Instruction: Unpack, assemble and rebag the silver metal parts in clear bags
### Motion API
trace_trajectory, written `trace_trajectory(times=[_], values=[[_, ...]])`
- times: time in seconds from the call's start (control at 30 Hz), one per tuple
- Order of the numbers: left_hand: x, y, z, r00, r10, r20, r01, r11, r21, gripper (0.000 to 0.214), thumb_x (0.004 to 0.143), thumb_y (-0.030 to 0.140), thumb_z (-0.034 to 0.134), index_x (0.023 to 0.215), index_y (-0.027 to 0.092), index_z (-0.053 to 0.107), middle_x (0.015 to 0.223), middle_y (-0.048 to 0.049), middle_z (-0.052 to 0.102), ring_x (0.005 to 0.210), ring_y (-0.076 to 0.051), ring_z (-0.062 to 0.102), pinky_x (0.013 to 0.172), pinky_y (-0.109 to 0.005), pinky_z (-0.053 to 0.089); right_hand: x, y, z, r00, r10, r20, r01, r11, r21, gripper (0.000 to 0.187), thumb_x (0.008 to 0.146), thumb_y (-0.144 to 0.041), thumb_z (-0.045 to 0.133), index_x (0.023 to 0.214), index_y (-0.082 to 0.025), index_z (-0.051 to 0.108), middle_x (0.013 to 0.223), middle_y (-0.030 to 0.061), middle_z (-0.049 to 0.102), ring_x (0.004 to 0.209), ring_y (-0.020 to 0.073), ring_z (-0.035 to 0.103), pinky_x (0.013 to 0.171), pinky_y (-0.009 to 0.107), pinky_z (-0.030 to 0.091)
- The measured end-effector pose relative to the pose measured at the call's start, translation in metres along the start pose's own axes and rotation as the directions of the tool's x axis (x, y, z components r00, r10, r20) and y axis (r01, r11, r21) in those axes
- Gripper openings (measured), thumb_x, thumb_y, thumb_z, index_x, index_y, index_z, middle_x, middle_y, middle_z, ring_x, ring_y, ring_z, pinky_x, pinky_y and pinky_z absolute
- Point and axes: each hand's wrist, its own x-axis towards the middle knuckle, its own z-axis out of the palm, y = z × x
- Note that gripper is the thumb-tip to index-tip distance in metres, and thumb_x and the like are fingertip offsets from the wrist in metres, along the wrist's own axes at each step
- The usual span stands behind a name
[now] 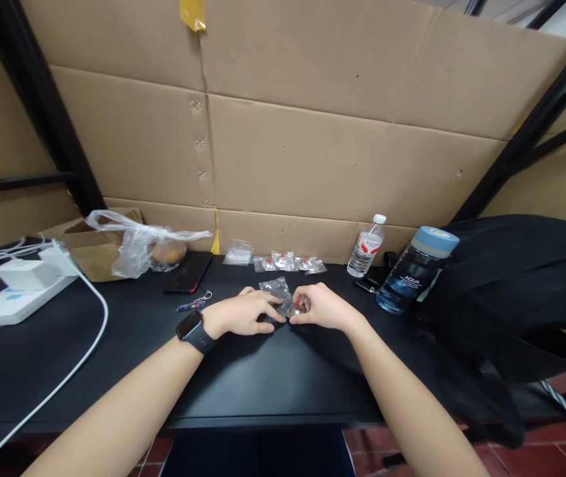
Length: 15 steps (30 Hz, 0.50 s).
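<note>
A small clear plastic bag [275,287] lies on the black table in front of me. My left hand [250,313], with a dark watch on its wrist, rests flat with its fingers spread, the fingertips at the bag's near edge. At the bag's right side, my right hand [323,307] pinches a small round shiny disc with a red mark [296,309]. Fingers partly cover the disc, and I cannot tell whether it is inside the bag's mouth. Behind the hands are several similar discs in clear bags [283,261] and a stack of clear plastic bags [238,252].
On the left are a power strip [32,298] with a white cable, a knotted plastic bag [138,242], a dark phone [187,273] and a keychain [194,303]. A water bottle [366,248], a blue-lidded bottle [414,271] and a black bag [501,298] stand right. Cardboard [283,152] walls the back.
</note>
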Motion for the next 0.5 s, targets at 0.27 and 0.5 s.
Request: trace_trajectory(times=[0.27, 0.5], values=[[-0.001, 0.002, 0.002, 0.999, -0.004, 0.034, 0.007, 0.998, -0.066, 0.035, 0.082, 0.028, 0.070, 0.111, 0.048, 0.073, 0.144, 0.0018, 0.057, 0.137, -0.027, 0.049, 0.111, -0.044, 0.032, 0.007, 0.006, 0.011, 1.000, -0.020, 0.000, 0.020, 0.997, 0.069, 0.022, 0.068, -0.029, 0.085, 0.085, -0.019, 0.074, 0.074, 0.0018, 0.069, 0.063, 0.0158, 0.064, 0.060, 0.025, 0.045], [0.000, 0.003, 0.002, 0.996, -0.008, 0.092, 0.002, 0.998, 0.062, 0.035, 0.088, 0.031, 0.063, 0.119, 0.046, 0.069, 0.154, 0.0018, 0.045, 0.141, -0.028, 0.042, 0.112, -0.044, 0.031, 0.013, 0.008, 0.017, 0.987, -0.069, -0.144, 0.065, 0.997, -0.035, 0.028, 0.068, -0.018, 0.085, 0.092, -0.019, 0.070, 0.085, 0.0006, 0.065, 0.067, 0.0129, 0.058, 0.064, 0.024, 0.043]])
